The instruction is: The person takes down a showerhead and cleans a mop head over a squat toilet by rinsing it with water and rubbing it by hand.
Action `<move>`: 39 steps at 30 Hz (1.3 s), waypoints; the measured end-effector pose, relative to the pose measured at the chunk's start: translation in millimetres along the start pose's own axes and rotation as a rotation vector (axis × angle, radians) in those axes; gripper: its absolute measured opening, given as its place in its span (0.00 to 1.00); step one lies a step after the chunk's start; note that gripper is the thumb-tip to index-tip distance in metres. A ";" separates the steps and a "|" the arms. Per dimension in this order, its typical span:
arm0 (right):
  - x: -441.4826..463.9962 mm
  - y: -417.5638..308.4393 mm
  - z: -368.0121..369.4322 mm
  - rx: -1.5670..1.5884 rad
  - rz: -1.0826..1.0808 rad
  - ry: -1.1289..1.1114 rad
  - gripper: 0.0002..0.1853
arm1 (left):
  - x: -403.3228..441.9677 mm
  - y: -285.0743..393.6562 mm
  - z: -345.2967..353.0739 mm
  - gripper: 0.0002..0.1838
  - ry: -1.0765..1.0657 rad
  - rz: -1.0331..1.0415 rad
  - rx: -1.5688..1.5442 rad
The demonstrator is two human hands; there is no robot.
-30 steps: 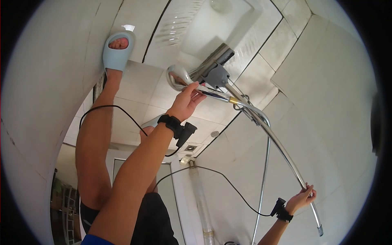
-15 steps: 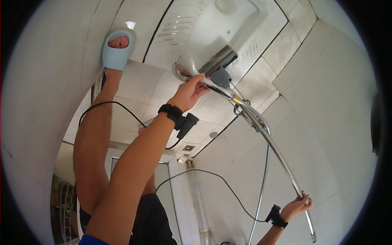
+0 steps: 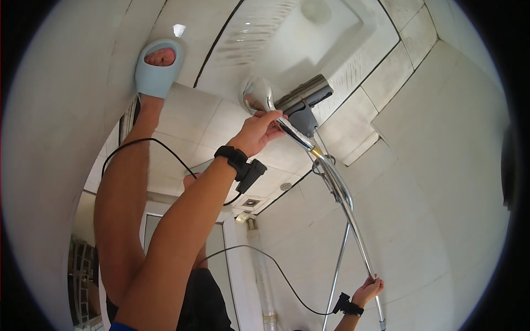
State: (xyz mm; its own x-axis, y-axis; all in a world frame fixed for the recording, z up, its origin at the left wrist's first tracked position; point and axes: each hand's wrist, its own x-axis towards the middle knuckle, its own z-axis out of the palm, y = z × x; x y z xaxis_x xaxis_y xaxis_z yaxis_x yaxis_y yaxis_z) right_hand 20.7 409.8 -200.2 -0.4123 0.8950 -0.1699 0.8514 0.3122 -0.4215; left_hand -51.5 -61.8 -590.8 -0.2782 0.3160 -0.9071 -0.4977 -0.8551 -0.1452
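A chrome hand shower point(image 3: 295, 135) slants across the middle of the view, its rounded head point(image 3: 256, 94) over the white squat toilet pan. My left hand point(image 3: 259, 132) grips its handle just below the head, thumb on top and fingers underneath. Past a brass-coloured collar point(image 3: 316, 151), the handle meets a ribbed metal hose point(image 3: 339, 179). At the lower right my right hand point(image 3: 369, 289) is closed around a long shiny hose or tube point(image 3: 359, 243), near its end fitting point(image 3: 382, 324). Behind the hand shower lies a chrome cylinder on a dark grey bracket point(image 3: 303, 118).
The squat toilet pan point(image 3: 281, 55) is set in the tiled floor. My foot in a light blue slipper point(image 3: 157, 77) stands left of it. Black cables point(image 3: 276, 262) run from both wrist straps. Floor drains point(image 3: 250, 202) and a wrapped pipe point(image 3: 262, 281) are near the wall.
My right hand and the tube have swung left and slightly down. My left hand keeps its grip on the hand shower. The view has shifted slightly.
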 end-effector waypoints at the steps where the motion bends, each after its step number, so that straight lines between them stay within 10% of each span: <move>1: -0.4 -1.6 1.9 -0.001 -0.002 0.004 0.08 | 1.5 2.8 4.4 0.11 -0.003 -0.003 -0.001; 39: -32.4 -73.9 53.5 -0.042 -0.276 0.307 0.05 | -1.1 42.1 60.4 0.12 -0.092 0.013 0.133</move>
State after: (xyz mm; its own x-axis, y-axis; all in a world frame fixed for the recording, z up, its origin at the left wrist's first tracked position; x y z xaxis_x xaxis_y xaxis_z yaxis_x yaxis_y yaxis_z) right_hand -46.3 340.7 -211.2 -0.5170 0.8270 0.2207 0.7372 0.5612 -0.3762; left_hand -121.8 -73.3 -572.1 -0.3565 0.3468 -0.8675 -0.5964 -0.7992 -0.0744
